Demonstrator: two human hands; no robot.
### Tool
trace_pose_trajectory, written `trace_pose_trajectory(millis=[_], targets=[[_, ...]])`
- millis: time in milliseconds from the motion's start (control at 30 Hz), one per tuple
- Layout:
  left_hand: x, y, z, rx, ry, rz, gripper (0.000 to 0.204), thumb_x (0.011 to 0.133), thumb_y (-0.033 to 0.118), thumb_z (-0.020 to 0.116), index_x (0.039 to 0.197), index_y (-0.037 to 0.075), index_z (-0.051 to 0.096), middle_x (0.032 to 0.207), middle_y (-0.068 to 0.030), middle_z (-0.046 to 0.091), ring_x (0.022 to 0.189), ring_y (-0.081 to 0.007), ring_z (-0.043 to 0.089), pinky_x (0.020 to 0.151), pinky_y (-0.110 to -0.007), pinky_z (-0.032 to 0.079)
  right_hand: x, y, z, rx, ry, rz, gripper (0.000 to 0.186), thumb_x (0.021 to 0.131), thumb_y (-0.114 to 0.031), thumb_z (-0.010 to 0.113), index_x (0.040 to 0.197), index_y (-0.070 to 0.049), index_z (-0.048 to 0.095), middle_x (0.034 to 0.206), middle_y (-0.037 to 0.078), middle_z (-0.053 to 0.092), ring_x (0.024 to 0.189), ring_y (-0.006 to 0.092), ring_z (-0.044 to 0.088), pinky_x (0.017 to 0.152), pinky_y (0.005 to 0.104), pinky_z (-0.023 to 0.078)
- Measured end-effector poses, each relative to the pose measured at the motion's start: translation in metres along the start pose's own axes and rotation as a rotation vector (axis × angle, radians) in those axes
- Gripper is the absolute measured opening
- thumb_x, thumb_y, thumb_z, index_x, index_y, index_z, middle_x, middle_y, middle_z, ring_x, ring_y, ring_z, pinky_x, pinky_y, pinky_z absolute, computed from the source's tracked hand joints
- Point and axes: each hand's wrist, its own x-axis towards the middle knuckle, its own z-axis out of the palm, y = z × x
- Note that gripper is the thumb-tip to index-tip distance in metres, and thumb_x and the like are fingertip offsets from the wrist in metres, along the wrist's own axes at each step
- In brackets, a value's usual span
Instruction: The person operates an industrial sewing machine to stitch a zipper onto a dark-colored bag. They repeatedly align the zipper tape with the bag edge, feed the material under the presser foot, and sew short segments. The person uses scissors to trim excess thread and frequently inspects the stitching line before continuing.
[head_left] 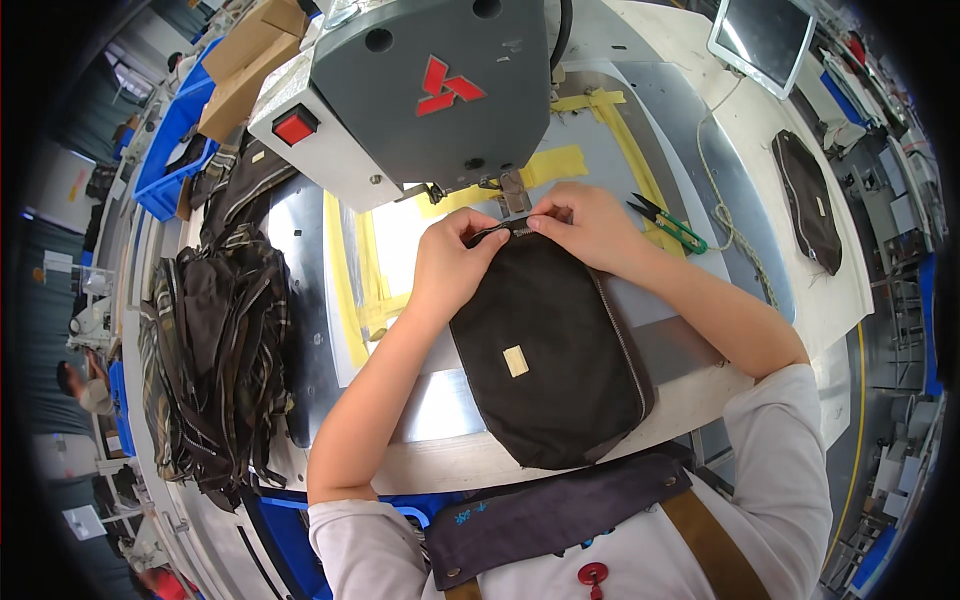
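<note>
A black fabric pouch [545, 320] with a zipper along its right side and a small cream label lies in front of me on the machine bed. Its far end reaches the presser foot [514, 192] of a grey sewing machine [430, 90]. My left hand [455, 255] pinches the far left edge of the pouch between thumb and fingers. My right hand [588, 228] pinches the same end just to the right, by the zipper end. Both hands sit close to the foot, one on each side. Whether the needle is in the cloth cannot be made out.
Green-handled thread snips [672, 225] lie right of my right hand, beside a cord [745, 240]. Another black pouch [807, 200] rests at the far right, below a tablet-like screen [762, 40]. Dark pouches [220, 350] are heaped at left, near a blue bin [170, 170]. Yellow tape [350, 290] marks the bed.
</note>
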Motion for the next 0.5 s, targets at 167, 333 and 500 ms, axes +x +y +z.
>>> trace_pose_trajectory(millis=[167,333,500], targets=[[0.007,-0.003,0.007,0.367,0.091,0.235,0.02,0.078,0.014,0.075,0.086,-0.001,0.066,0.079,-0.0082,0.064,0.075,-0.0192,0.061,0.072,-0.031,0.048,0.018,-0.018,-0.007,-0.166,-0.154,0.181,0.016,0.079,-0.019,0.065,0.089,-0.006,0.064,0.085,0.01,0.068,0.079,0.026,0.066,0.071,0.0366,0.051],[0.02,0.009,0.002,0.285,-0.07,0.042,0.017,0.075,0.014,0.074,0.083,0.0,0.068,0.081,-0.0109,0.066,0.078,-0.0246,0.064,0.074,-0.035,0.049,0.028,-0.007,-0.004,-0.22,-0.14,0.118,0.018,0.075,-0.012,0.066,0.09,-0.002,0.061,0.067,0.007,0.059,0.064,0.021,0.058,0.063,0.035,0.046],[0.033,0.014,-0.003,0.244,-0.128,-0.153,0.019,0.077,0.015,0.072,0.089,0.001,0.068,0.086,-0.011,0.069,0.082,-0.0228,0.066,0.077,-0.034,0.05,0.048,-0.014,-0.008,-0.238,-0.227,0.22,0.016,0.075,-0.013,0.062,0.09,-0.006,0.061,0.088,0.01,0.067,0.085,0.0275,0.065,0.071,0.0384,0.05]])
